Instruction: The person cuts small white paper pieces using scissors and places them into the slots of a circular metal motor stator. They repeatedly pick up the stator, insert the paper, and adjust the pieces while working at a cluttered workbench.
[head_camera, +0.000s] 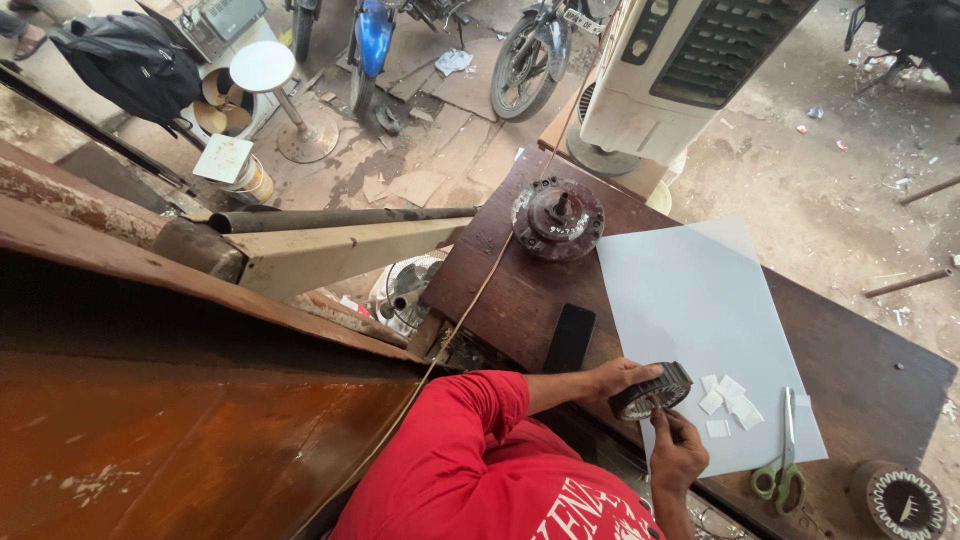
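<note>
My left hand (620, 378) grips a round dark motor stator (655, 388) by its side, holding it just above the near edge of a large white sheet (690, 300) on the brown wooden table (860, 370). My right hand (678, 452) reaches up from below, its fingertips touching the stator's slotted face; whether it pinches anything is too small to tell. Several small cut white paper pieces (728, 402) lie on the sheet just right of the stator. Green-handled scissors (785, 462) lie beyond them.
A black phone (570, 338) lies left of the sheet. A rusty round motor housing (557, 218) sits at the table's far corner, and another slotted stator (905, 502) at the lower right. A white air cooler (690, 70), motorbikes and a stool (265, 70) stand beyond.
</note>
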